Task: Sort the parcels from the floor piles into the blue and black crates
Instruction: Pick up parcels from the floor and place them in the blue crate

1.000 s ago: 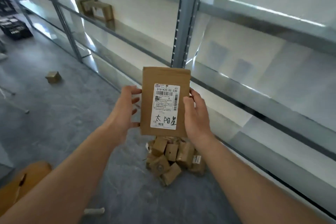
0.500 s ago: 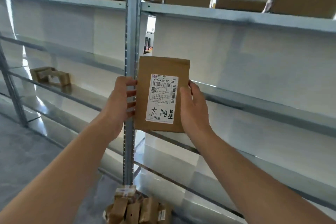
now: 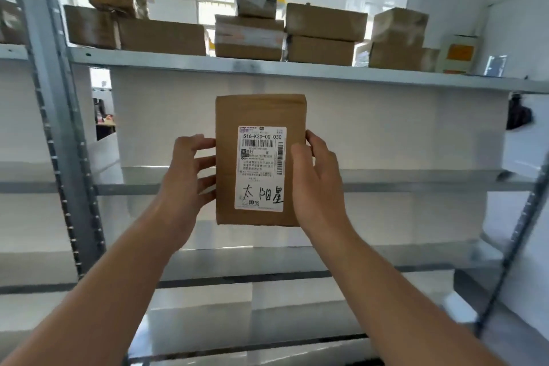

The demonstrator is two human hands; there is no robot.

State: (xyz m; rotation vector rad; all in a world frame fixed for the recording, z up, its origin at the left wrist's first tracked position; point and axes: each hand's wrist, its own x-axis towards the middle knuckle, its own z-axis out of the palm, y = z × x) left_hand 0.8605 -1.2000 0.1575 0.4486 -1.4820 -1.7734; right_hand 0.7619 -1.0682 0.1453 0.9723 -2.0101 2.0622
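A flat brown paper parcel [image 3: 228, 157] with a white shipping label stands upright in front of me, label facing the camera. My left hand [image 3: 190, 169] grips its left edge, fingers curled behind it. My right hand [image 3: 318, 178] holds the right edge, thumb on the front by the label. The parcel is raised in front of a metal shelving unit, level with an empty middle shelf. No crates and no floor pile are in view.
Several brown cardboard boxes [image 3: 320, 36] sit on the top shelf [image 3: 267, 68]. A grey steel upright [image 3: 56, 116] stands at the left and a slanted one [image 3: 517, 235] at the right. The lower shelves [image 3: 386, 184] hold nothing.
My view has tilted up from the floor to the shelves. The floor pile of small parcels has dropped out of sight. Both hands keep hold of the same parcel, now raised higher.
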